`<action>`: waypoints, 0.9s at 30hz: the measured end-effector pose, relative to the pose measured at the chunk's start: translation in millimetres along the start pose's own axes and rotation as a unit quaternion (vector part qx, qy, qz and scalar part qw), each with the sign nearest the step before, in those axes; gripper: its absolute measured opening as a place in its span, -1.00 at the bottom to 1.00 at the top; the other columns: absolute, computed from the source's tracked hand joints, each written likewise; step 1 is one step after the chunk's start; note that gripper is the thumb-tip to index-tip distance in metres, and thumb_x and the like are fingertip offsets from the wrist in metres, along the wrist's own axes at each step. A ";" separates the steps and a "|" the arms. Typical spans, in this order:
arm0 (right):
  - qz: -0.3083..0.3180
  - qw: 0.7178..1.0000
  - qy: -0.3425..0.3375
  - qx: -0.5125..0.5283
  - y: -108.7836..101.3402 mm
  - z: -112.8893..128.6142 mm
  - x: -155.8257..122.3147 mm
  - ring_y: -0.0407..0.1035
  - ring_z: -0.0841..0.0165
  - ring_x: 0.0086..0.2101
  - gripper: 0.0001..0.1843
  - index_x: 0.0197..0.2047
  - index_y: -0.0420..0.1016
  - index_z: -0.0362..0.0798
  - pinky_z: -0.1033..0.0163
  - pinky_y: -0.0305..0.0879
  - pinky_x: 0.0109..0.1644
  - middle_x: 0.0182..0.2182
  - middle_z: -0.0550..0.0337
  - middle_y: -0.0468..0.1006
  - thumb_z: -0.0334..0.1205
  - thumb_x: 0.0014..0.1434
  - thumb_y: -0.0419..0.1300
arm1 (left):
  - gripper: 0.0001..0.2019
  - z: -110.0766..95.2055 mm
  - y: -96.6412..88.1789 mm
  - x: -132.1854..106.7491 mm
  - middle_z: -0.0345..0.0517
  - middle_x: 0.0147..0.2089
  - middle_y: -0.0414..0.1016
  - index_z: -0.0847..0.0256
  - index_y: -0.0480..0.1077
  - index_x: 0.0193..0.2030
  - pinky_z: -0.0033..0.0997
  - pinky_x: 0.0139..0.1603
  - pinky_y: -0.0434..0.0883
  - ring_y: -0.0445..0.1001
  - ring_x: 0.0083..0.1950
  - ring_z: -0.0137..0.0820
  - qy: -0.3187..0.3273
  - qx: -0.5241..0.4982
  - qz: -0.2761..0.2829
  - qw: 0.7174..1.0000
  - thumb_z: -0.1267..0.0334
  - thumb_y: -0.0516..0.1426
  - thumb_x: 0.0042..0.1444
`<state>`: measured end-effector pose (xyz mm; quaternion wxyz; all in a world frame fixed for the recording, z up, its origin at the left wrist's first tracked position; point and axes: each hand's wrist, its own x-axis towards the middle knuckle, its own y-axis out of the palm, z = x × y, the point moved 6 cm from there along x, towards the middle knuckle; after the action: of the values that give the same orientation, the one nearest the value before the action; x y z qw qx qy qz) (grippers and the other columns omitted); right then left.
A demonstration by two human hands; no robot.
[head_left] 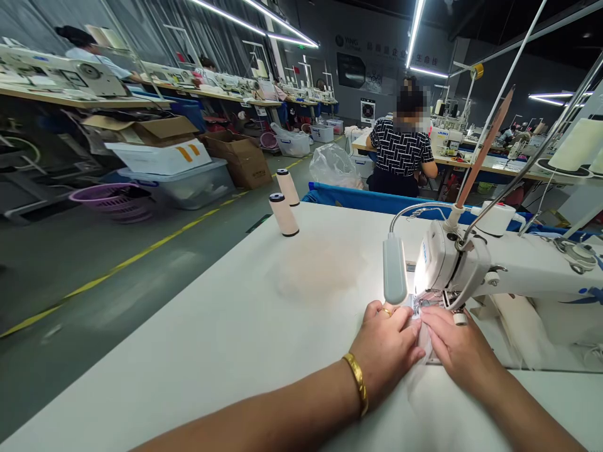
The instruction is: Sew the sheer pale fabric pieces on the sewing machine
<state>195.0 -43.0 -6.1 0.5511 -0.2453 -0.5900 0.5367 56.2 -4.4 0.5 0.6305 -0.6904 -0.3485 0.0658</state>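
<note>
Sewing hall, grey floor [94, 270] with a yellow line, rows of machines at the back. A co-worker [401, 154] in a patterned top sits at the next station, facing away, well apart from the hands.

White worktop [264, 314] fills the foreground. White sewing machine [518, 263] sits on its right side, head pointing left. Blue bin [367, 199] runs along the far edge. Two thread cones [283, 215] stand upright near the far left edge, apart from each other and far from the hands. Gooseneck lamp [394, 276] hangs just left of the needle area [431, 300], lit.

Left hand [384, 351] lies flat on the worktop, fingers stretched and close together, tips on the white fabric [424, 376] just in front of the needle area. Right hand [452, 345] is flat too, fingers laid on the same fabric from the right, tips touching or nearly touching the left hand's. Neither hand grips; both press down. The fabric lies between and under the two hands and runs up to the foot. White on white, so its edges are hard to trace. Gold bracelet [357, 383] on the left wrist, ring [386, 311] on a left finger.

Judgement: this looks like feeding fabric to the needle. Doing it well calls for light, even pressure from both hands, a flat layer with no pucker, and fingertips kept clear of the needle. The needle itself is too small to make out.
</note>
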 end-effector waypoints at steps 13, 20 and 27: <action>0.042 0.992 -0.020 0.119 -22.4 15.0 -10.1 0.45 0.17 -0.09 -0.74 -0.11 0.45 0.04 0.05 0.34 -0.01 -0.12 0.10 0.59 -0.29 0.52 -0.06 | -0.57 25.8 8.3 9.4 0.00 -0.01 0.49 0.09 0.58 0.03 -0.11 -0.03 0.36 0.40 -0.02 -0.14 0.008 -0.153 0.008 0.988 0.46 0.12 0.03; -0.042 0.960 0.147 0.234 -20.8 -23.0 -7.8 0.53 0.19 -0.21 -0.69 -0.08 0.50 0.05 0.13 0.47 -0.13 -0.20 0.12 0.65 -0.03 0.52 -0.02 | -0.98 26.4 4.2 24.0 -0.05 -0.17 0.48 0.19 0.48 -0.33 -0.16 -0.05 0.40 0.39 -0.05 -0.15 -0.011 -0.193 0.010 0.981 0.34 0.20 0.09; -0.045 0.968 0.128 0.211 -14.9 -19.2 -8.6 0.55 0.12 -0.11 -0.62 -0.07 0.54 0.01 0.06 0.49 -0.04 -0.18 0.05 0.64 0.01 0.51 -0.04 | -0.88 24.9 4.1 22.9 -0.07 -0.20 0.47 0.21 0.45 -0.35 -0.21 -0.09 0.37 0.38 -0.08 -0.20 0.028 -0.174 -0.019 0.984 0.30 0.21 0.24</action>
<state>219.5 -48.1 0.5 0.6850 -0.1634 -0.3985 0.5877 61.7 29.2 -0.2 0.5111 -0.7847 -0.3496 -0.0272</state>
